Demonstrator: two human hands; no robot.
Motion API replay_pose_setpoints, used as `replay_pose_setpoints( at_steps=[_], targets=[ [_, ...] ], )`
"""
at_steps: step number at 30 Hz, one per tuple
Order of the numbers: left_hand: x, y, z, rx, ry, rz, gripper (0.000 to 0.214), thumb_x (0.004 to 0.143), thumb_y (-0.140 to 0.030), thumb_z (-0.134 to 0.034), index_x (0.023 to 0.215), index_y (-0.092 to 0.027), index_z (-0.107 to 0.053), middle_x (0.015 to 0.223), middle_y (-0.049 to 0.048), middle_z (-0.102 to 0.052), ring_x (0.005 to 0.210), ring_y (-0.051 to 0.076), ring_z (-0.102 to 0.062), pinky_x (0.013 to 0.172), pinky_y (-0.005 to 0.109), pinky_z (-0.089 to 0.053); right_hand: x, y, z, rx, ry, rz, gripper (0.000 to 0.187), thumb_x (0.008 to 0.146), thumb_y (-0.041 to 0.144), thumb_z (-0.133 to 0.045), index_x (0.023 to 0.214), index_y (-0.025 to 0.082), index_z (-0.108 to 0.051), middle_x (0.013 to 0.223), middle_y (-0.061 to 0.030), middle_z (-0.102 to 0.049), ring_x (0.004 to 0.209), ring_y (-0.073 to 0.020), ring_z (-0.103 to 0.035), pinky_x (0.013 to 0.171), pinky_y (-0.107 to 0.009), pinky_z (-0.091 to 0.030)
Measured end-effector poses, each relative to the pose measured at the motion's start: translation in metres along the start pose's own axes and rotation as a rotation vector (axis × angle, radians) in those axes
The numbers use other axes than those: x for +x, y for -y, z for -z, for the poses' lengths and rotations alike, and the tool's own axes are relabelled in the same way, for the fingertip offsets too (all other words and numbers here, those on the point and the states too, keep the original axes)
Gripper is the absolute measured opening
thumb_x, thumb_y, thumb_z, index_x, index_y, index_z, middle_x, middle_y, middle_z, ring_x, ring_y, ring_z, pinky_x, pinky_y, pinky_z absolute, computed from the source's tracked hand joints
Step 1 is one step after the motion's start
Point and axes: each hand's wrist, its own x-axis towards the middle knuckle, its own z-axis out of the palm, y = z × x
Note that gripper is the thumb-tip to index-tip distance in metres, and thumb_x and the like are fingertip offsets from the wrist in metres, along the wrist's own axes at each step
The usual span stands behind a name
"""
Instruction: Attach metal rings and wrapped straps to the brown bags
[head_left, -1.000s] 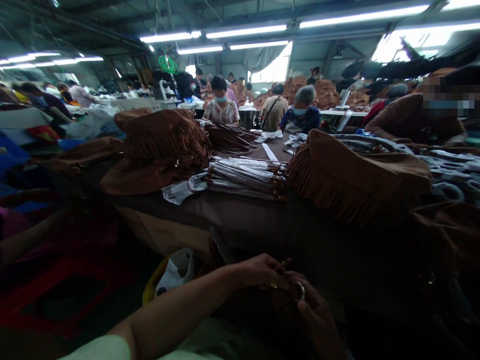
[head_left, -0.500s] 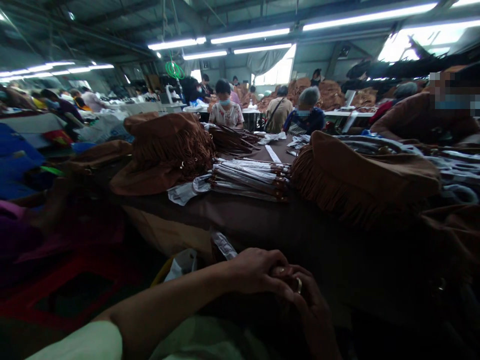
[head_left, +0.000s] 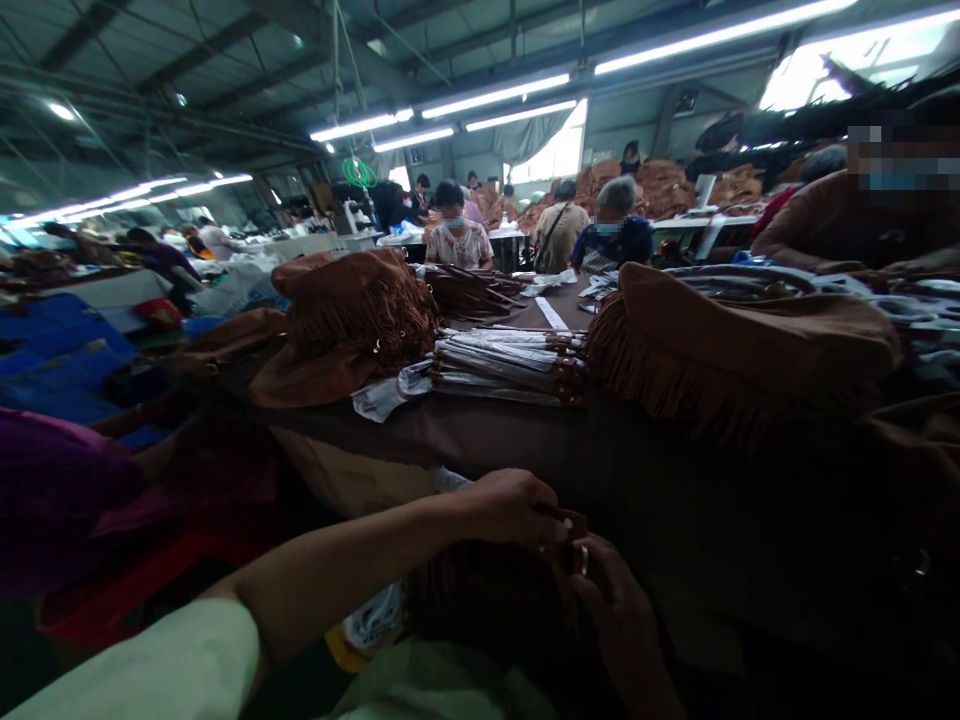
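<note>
A short brown leather strap end (head_left: 568, 526) with a metal ring (head_left: 581, 558) sits between the person's two hands, low over the lap. Its long axis seems to run across the body, though the fingers hide most of it. The left hand (head_left: 510, 505), reaching in on a bare forearm, is closed over the strap's far side; the right hand (head_left: 615, 620), nearer the ring, curls up beneath it, gripping. Under them lies a dark fringed suede bag (head_left: 480, 590), its detail lost in shadow. To the left, a yellow container (head_left: 337, 645) holds a white plastic bag (head_left: 375, 615) — partly hidden — while wrapped bundles of leather straps (head_left: 510, 368) lie on the brown-covered table (head_left: 450, 440) beside more fringed bags (head_left: 360, 310).
</note>
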Motion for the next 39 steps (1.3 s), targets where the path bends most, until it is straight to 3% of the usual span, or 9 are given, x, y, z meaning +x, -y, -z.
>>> replay_pose_setpoints(
  at_steps=[5,10,16,22,27,32,36,39],
  targets=[
    [-0.002,-0.004,-0.007,0.052,-0.108,0.165,0.046,0.064,-0.062,-0.067,0.070,-0.017,-0.068,0.055,-0.0031,-0.051,0.052,0.010,-0.044,0.049,0.022,-0.023,0.006,0.002,-0.016,-0.150,-0.068,0.188,0.027,0.088,0.041,-0.056,0.108,0.023,-0.060,0.107,-0.0093,-0.064,0.099,-0.0266,-0.061,0.084,-0.043,-0.053],
    [-0.002,0.006,-0.026,0.051,-0.101,0.232,0.027,0.058,-0.044,-0.074,0.068,-0.019,-0.071,0.051,-0.0041,-0.049,0.052,0.010,-0.045,0.050,0.021,-0.026,0.007,0.007,-0.028,-0.212,-0.095,0.312,0.025,0.088,0.037,-0.059,0.110,0.025,-0.058,0.106,-0.0090,-0.065,0.101,-0.0276,-0.059,0.086,-0.047,-0.050],
    [0.007,0.028,-0.032,-0.626,0.028,0.267,0.021,0.049,-0.028,-0.074,0.060,-0.013,-0.064,0.056,-0.0016,-0.058,0.052,0.011,-0.050,0.051,0.022,-0.036,0.008,0.000,-0.030,-0.154,-0.070,0.299,0.026,0.089,0.038,-0.058,0.111,0.026,-0.057,0.111,-0.0083,-0.063,0.102,-0.0265,-0.060,0.082,-0.042,-0.052],
    [0.006,0.031,-0.028,-0.819,0.079,0.261,0.031,0.044,-0.031,-0.082,0.054,-0.012,-0.060,0.044,-0.0060,-0.045,0.041,0.004,-0.034,0.043,0.022,-0.021,0.010,-0.003,-0.034,-0.133,-0.051,0.289,0.027,0.089,0.038,-0.057,0.114,0.027,-0.055,0.110,-0.0082,-0.060,0.101,-0.0259,-0.059,0.081,-0.041,-0.052],
    [0.003,0.040,-0.022,-0.707,0.136,0.199,0.043,0.049,-0.045,-0.084,0.061,-0.012,-0.059,0.050,-0.0057,-0.046,0.045,0.004,-0.035,0.044,0.022,-0.021,0.011,0.001,-0.037,-0.143,-0.030,0.298,0.024,0.090,0.035,-0.055,0.112,0.025,-0.053,0.110,-0.0091,-0.056,0.101,-0.0253,-0.056,0.081,-0.041,-0.051],
    [0.001,0.050,-0.010,-0.510,0.153,0.039,0.052,0.074,-0.065,-0.060,0.068,-0.013,-0.055,0.053,-0.0061,-0.044,0.047,0.005,-0.036,0.046,0.021,-0.025,0.012,-0.001,-0.038,-0.195,-0.017,0.321,0.022,0.092,0.036,-0.053,0.111,0.025,-0.055,0.108,-0.0083,-0.059,0.102,-0.0256,-0.055,0.084,-0.043,-0.050],
    [0.000,0.054,-0.009,-0.403,0.065,0.134,0.050,0.072,-0.063,-0.061,0.070,-0.014,-0.056,0.055,-0.0057,-0.048,0.047,0.005,-0.039,0.046,0.020,-0.026,0.015,-0.003,-0.041,-0.243,-0.050,0.377,0.023,0.093,0.037,-0.051,0.110,0.022,-0.055,0.107,-0.0085,-0.062,0.102,-0.0256,-0.055,0.086,-0.045,-0.049],
    [-0.001,0.053,-0.015,-0.426,0.063,0.238,0.050,0.065,-0.063,-0.067,0.067,-0.014,-0.058,0.052,-0.0052,-0.049,0.046,0.006,-0.039,0.045,0.021,-0.025,0.016,-0.001,-0.041,-0.282,-0.026,0.429,0.025,0.092,0.036,-0.054,0.112,0.021,-0.055,0.107,-0.0083,-0.064,0.103,-0.0259,-0.055,0.091,-0.048,-0.045]
  ],
)
